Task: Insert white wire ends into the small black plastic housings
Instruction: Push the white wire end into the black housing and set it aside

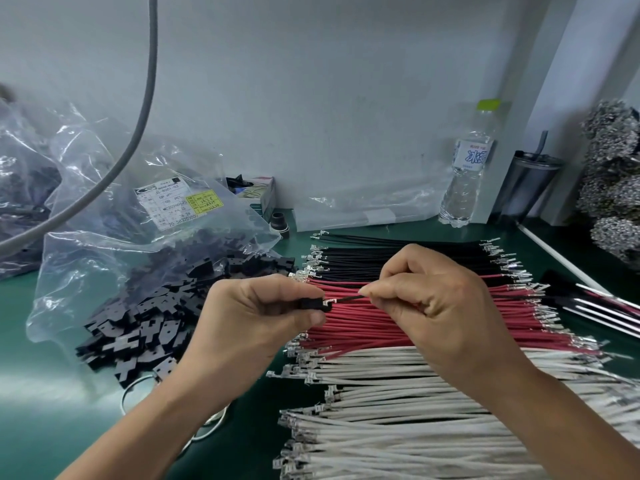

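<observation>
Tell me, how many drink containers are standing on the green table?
2: a clear plastic water bottle with a green cap by the back wall, and a dark metal tumbler with a straw right of it. Others may be hidden.

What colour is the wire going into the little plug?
Black wire, seen in the head view.

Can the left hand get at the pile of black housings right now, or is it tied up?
Probably not yet: the left hand pinches a black housing that the right hand is feeding a black wire into. The housing pile lies open beside it, nothing between.
</observation>
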Demonstrator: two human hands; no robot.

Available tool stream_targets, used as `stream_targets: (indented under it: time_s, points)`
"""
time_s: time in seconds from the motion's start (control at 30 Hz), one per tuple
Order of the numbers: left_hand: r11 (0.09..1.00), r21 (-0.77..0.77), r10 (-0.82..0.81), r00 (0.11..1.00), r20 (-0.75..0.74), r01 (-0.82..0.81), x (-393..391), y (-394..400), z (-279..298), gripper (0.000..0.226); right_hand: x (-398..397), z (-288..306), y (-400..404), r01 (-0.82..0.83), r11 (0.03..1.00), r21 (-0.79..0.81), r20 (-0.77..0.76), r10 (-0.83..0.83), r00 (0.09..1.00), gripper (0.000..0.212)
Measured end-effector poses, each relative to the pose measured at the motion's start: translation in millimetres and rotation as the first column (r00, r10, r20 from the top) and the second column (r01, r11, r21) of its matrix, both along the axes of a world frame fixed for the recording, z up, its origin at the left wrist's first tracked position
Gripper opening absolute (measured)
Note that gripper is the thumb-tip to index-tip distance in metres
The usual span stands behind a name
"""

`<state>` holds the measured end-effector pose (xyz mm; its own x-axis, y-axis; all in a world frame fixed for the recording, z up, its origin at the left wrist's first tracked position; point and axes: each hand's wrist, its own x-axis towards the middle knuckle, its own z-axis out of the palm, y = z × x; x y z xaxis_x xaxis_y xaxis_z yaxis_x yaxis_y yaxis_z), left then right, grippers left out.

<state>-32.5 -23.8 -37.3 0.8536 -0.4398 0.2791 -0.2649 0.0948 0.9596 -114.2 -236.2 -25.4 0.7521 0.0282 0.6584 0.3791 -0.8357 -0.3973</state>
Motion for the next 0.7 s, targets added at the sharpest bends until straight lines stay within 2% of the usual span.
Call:
stream_targets:
  time_s: [0.07,0.13,0.23,0.3,0.4,0.47,0.6,0.7]
  points:
    - [1.000,0.011,-0.003,1.000,0.008,0.002,0,1,-1,0.025,2,-2,-2,-0.017,0.997,0.079,-0.069,0.023,0.997,0.016]
    - [0.999,-0.022,-0.034,0.998,-0.054,0.033,0,3,-1,0.027,4,-4,-2,-0.036,0.984,0.174,-0.142,0.061,0.988,0.020]
    - [0.999,-0.007,-0.051,0.997,-0.054,0.050,1,3,-2,0.028,4,-6,-1,-0.035,0.981,0.190,-0.151,0.064,0.986,0.021]
    - [0.999,0.041,-0.015,1.000,0.023,0.014,1,2,-2,0.026,3,-5,1,-0.029,0.993,0.118,-0.115,0.042,0.993,0.019]
    - [0.985,0.149,0.059,0.981,0.184,-0.087,1,1,-5,0.029,1,-3,6,0.012,0.979,-0.204,0.001,-0.012,1.000,0.019]
    - [0.983,0.159,0.054,0.978,0.204,-0.087,-1,0,-6,0.029,2,-4,10,0.035,0.953,-0.301,0.056,-0.019,0.998,0.019]
    - [0.997,0.078,0.019,0.994,0.108,-0.028,-3,0,-3,0.026,1,-4,11,-0.009,0.989,-0.147,0.044,0.016,0.999,0.008]
    - [0.997,0.068,0.039,0.993,0.114,-0.047,-2,0,-2,0.026,1,-3,10,-0.026,0.998,-0.049,-0.020,0.025,0.999,0.007]
